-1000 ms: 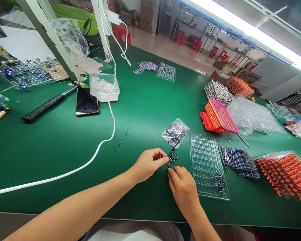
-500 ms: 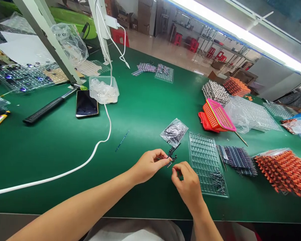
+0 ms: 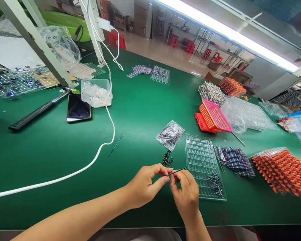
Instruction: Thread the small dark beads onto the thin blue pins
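Note:
My left hand pinches a thin dark blue stick, which slants up to the right across the tips of my right hand. The right thumb and index finger are closed together close under the stick; whatever is between them is hidden. Just beyond my fingers lies a small pile of black beads. Behind the beads is a clear plastic bag of dark beads. To the right of my hands, a clear ridged tray carries a bunch of dark thin pieces in its near right corner.
Another blue stick lies left of the beads, beside a white cable. Farther left are a phone, a hammer and a plastic tub. At right are a pink basket, bundled blue sticks and stacked orange pieces.
Both hands have come nearer to me, off the bead pile, and closer together. The blue stick now reaches over to the right fingertips. The camera view has shifted slightly.

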Demonstrator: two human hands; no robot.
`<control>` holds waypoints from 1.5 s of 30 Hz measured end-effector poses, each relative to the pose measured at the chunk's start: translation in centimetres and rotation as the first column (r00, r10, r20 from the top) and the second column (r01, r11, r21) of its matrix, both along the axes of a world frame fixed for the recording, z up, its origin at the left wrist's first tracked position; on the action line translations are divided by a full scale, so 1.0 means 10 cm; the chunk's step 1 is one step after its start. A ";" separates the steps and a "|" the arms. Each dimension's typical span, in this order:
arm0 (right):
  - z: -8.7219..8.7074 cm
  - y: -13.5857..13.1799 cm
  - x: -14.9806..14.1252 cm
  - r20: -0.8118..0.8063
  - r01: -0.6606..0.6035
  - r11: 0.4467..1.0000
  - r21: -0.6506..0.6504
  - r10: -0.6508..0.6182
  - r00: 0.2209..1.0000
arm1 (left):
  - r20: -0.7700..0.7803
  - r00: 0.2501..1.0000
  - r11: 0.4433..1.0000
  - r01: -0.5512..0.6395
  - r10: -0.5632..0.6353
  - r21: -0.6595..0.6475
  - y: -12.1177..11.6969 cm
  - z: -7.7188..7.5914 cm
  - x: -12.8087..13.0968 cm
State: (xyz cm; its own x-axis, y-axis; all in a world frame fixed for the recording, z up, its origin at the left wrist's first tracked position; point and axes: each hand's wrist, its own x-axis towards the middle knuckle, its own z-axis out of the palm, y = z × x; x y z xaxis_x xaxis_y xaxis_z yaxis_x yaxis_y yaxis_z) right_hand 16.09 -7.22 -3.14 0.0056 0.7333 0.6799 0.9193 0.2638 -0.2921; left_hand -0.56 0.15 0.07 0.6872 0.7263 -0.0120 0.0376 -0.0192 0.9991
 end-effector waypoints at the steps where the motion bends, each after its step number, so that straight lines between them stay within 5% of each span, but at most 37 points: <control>1: -0.01 0.00 0.00 -0.002 0.008 1.000 0.006 -0.008 1.000 | 0.006 1.000 1.000 -0.009 0.009 -0.012 0.00 -0.01 0.00; 12: 0.03 -0.06 -0.04 -0.193 -0.010 1.000 -0.021 0.005 0.981 | 0.142 0.989 0.976 -0.016 0.048 -0.219 -0.02 -0.08 0.03; 30: 0.09 -0.06 -0.08 -0.193 0.047 0.997 0.059 -0.035 0.981 | 0.123 0.992 0.997 0.023 -0.014 -0.072 -0.06 -0.09 0.02; 45: 0.01 -0.08 -0.03 -0.200 -0.071 0.997 0.019 0.073 0.977 | 0.096 0.995 1.000 0.024 -0.024 0.004 -0.06 -0.10 0.01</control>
